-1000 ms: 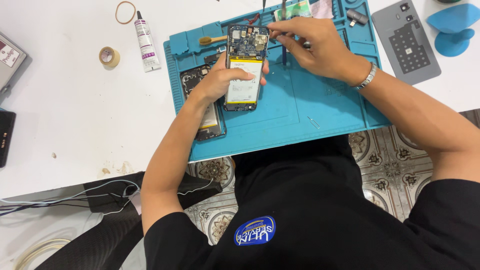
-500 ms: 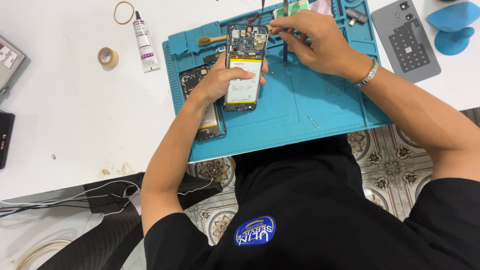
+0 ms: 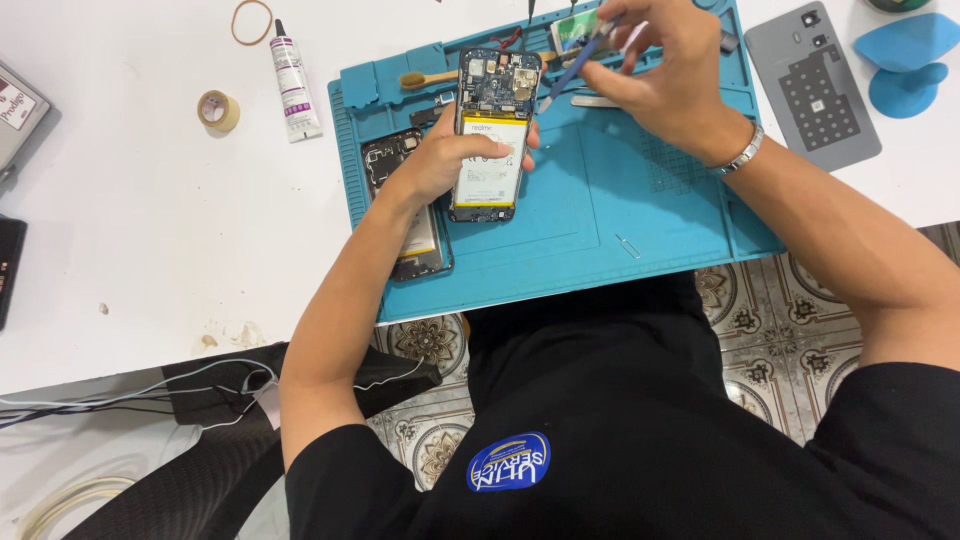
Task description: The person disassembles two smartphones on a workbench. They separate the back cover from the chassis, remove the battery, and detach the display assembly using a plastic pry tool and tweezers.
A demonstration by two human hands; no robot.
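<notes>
While your left hand (image 3: 450, 160) keeps the opened phone (image 3: 492, 135) pinned flat on the blue repair mat (image 3: 600, 220), fingers curled over its white battery (image 3: 488, 165), your right hand (image 3: 665, 75) has drawn back a touch from the circuit board (image 3: 497, 75). A second ago it sat closer over the top of the phone; now the blue-handled tool (image 3: 572, 70) pinched in its fingers slants down so that only its tip reaches the board's right edge — my read is you are working that top corner, not leaving it. The phone itself has not shifted.

Around you — a second opened phone (image 3: 405, 205) lies partly under your left forearm, just beside the first. A white glue tube (image 3: 292, 80) with a dark cap and printed label lies on the white table (image 3: 130, 200) left of the mat, a small tape roll (image 3: 218, 108) and a rubber band (image 3: 251, 20) near it. A grey back cover (image 3: 815, 85) lies to the right of the mat, with blue suction-cup pieces (image 3: 905, 60) beyond. A round blue-and-white logo (image 3: 507, 460) marks your black shirt.
</notes>
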